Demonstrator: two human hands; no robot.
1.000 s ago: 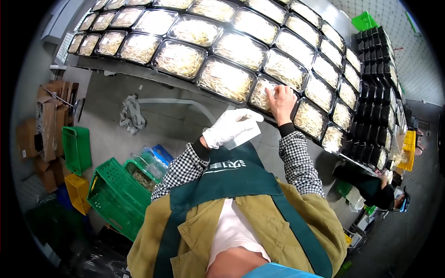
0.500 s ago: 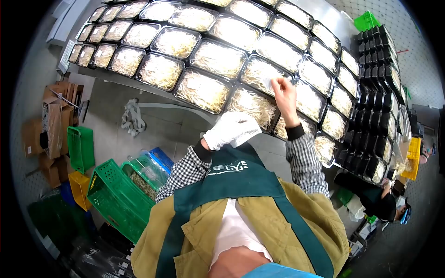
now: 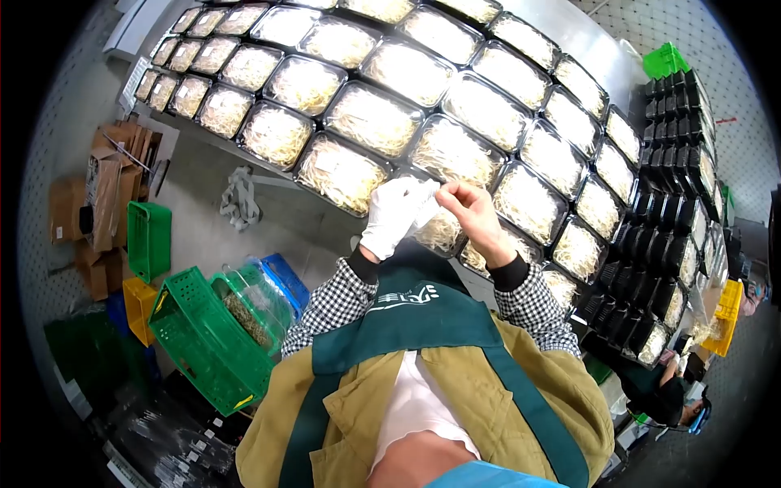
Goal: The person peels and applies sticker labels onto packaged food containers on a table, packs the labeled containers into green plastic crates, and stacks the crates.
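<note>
My left hand, in a white glove, is closed around a white strip of labels, whose print is too small to read. My bare right hand pinches at the strip's right edge, thumb and forefinger together. Both hands are over the near row of black plastic trays filled with pale bean sprouts. One sprout tray lies just left of the gloved hand; another tray is just beyond the fingers. The tray under the hands is partly hidden.
Rows of sprout trays cover the metal table. Stacked black trays rise on the right, near another person. Green crates, a yellow crate and cardboard boxes stand at the left.
My right hand has left a tray in the second row and come back left and nearer, meeting the label strip. The left hand has turned its fingers upward. The view has shifted slightly.
</note>
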